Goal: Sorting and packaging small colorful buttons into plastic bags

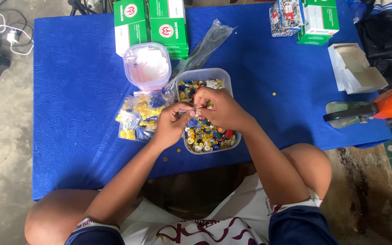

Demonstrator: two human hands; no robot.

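Even, soft daylight, bright but not harsh: faint shadows under the hands on the blue textured table cover (78, 90), mild glare on the clear crumpled plastic bag (207, 43), centre sharp, edges slightly bowed and softer.

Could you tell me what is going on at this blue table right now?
A person sits at a low blue table, both hands over a clear rectangular tub full of small coloured pieces. The left hand and right hand pinch a small clear bag between their fingertips above the tub. Filled little bags lie in a pile to the left, beside a round tub of empty ones. Green boxes stand behind.
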